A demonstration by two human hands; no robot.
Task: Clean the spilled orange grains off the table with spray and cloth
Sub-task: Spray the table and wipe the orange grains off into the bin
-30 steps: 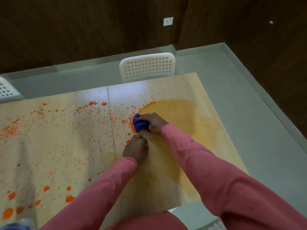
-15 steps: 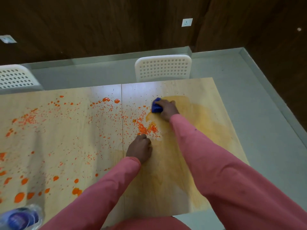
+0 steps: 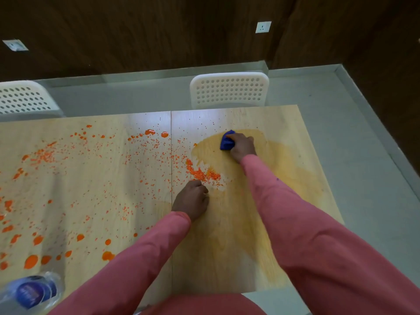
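Orange grains (image 3: 202, 172) lie in a small heap near the middle of the light wooden table (image 3: 313, 178), with finer specks and larger orange blobs (image 3: 31, 261) scattered over the left half. My right hand (image 3: 242, 146) grips a bunched blue cloth (image 3: 226, 141) pressed to the tabletop at the far edge of a wet yellowish smear (image 3: 272, 178). My left hand (image 3: 192, 198) rests on the table with curled fingers just below the heap, holding nothing that I can see. A clear bottle with a blue label (image 3: 30, 292) lies at the bottom left corner.
Two white perforated chairs stand at the far side, one behind the middle (image 3: 229, 89) and one at the left (image 3: 22, 98). Grey floor runs past the table's right edge, bounded by dark wooden walls.
My right hand has carried the cloth away from the left hand, up and to the right toward the far edge. The heap of grains it left behind now shows. The left hand stays put.
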